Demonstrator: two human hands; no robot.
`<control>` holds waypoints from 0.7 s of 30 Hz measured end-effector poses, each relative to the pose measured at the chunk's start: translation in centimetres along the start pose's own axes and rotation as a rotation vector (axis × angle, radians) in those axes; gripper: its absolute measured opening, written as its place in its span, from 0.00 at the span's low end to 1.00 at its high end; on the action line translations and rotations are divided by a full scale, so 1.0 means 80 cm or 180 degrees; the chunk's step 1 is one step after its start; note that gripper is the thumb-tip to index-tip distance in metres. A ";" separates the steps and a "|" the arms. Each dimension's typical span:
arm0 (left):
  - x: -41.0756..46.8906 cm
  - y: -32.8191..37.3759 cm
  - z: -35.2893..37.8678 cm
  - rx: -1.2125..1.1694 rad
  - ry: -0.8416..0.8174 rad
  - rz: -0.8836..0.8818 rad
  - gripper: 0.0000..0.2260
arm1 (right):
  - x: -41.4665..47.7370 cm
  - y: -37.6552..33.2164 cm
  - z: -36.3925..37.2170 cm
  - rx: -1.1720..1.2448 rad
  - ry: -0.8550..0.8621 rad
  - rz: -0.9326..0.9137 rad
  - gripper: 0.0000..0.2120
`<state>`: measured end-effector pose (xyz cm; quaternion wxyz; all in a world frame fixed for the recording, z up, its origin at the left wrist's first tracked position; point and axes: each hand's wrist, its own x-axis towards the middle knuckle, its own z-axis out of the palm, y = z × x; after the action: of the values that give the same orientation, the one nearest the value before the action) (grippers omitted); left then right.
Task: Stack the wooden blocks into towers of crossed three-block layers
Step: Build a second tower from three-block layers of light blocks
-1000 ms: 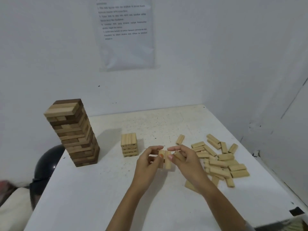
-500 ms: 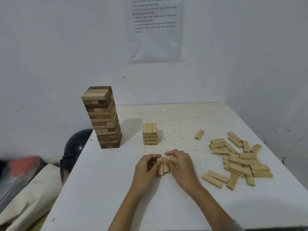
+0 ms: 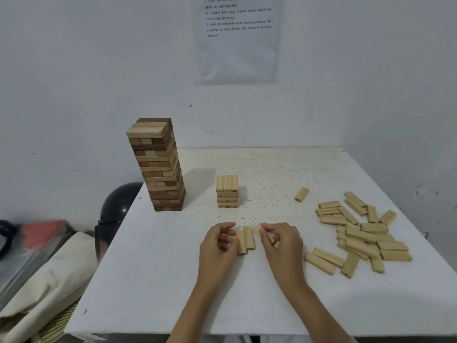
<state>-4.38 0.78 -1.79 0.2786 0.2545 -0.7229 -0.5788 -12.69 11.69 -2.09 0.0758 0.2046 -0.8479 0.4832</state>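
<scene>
Both hands are low over the white table (image 3: 153, 293), near its front middle. Two light blocks (image 3: 245, 240) lie flat side by side, touching, long axis pointing away from the person, in the gap between the hands. Left hand (image 3: 217, 246) sits just left of that pair, fingers curled, fingertips at the left block's side; can't tell if it grips the block or only touches it. Right hand (image 3: 282, 246) is just right of the pair, fingers curled round a third block (image 3: 257, 229) — only its pale, blurred end shows past the fingertips, and it sits just apart from the pair. Small tower (image 3: 227, 191) of light blocks stands behind the hands at mid-table, top layer running front to back, numbers on the faces toward the camera. Tall tower (image 3: 158, 167) of mixed dark and light blocks stands at the table's left rear, slightly twisted. Loose pile (image 3: 363, 233) of light blocks lies on the right side of the table, well apart from both towers — one single block (image 3: 301, 194) lies alone between the pile and the small tower. Off the table to the left are a black dome-shaped object (image 3: 118, 204) and a cream cloth bag (image 3: 37, 280). A printed sheet (image 3: 239, 38) hangs on the wall behind.
</scene>
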 end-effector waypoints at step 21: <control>-0.010 -0.004 0.000 0.1693 -0.0183 0.0734 0.25 | -0.007 0.004 -0.007 -0.0929 -0.1082 -0.0708 0.26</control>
<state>-3.80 1.27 -2.20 0.2455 0.2183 -0.8810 -0.3404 -12.38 12.46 -2.23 0.0135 0.3619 -0.8815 0.3030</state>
